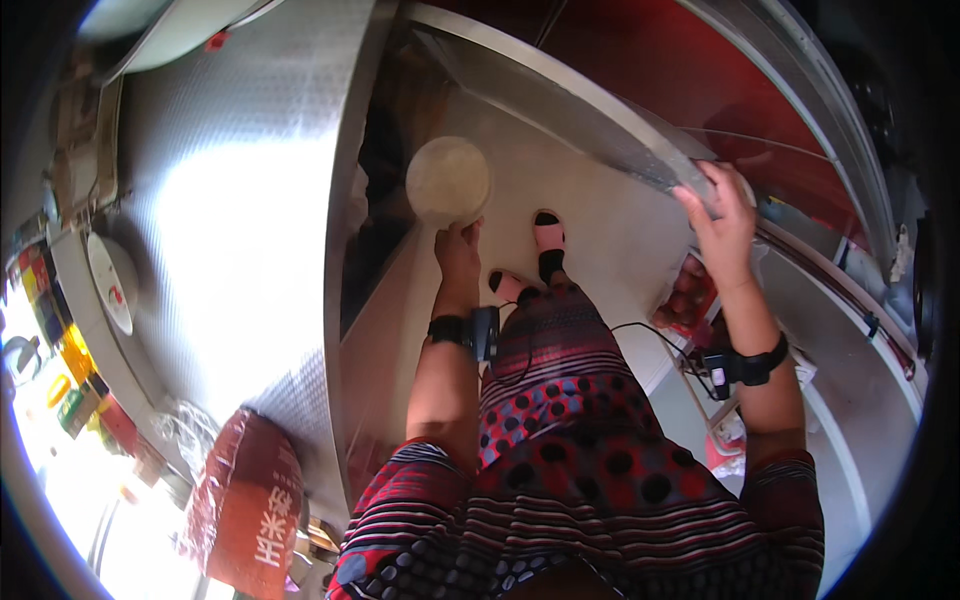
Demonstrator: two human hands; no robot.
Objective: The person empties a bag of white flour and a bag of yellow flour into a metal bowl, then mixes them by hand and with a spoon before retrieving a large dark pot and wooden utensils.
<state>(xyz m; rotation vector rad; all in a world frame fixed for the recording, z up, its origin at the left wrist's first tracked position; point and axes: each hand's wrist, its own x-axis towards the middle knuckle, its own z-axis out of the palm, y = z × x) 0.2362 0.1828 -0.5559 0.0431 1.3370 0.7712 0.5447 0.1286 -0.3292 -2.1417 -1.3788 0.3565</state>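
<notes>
In my left hand (459, 255) is a round, pale disc (448, 180), gripped at its near rim; whether it is a plate or a lid I cannot tell. It hangs above the floor, beside the dark opening (386, 172) under the counter. My right hand (720, 217) has its fingers and thumb around the free edge of an open, metal-edged cabinet door (592, 82). Each forearm wears a black strap with a small device and a cable.
A stainless steel counter (247, 135) runs along the left, with a red plastic bag (255, 495) bearing writing and a white bowl (112, 285). Bottles and packets line a bright window. Round reddish produce (684, 292) sits low at right. My slippered feet stand on the floor (600, 217).
</notes>
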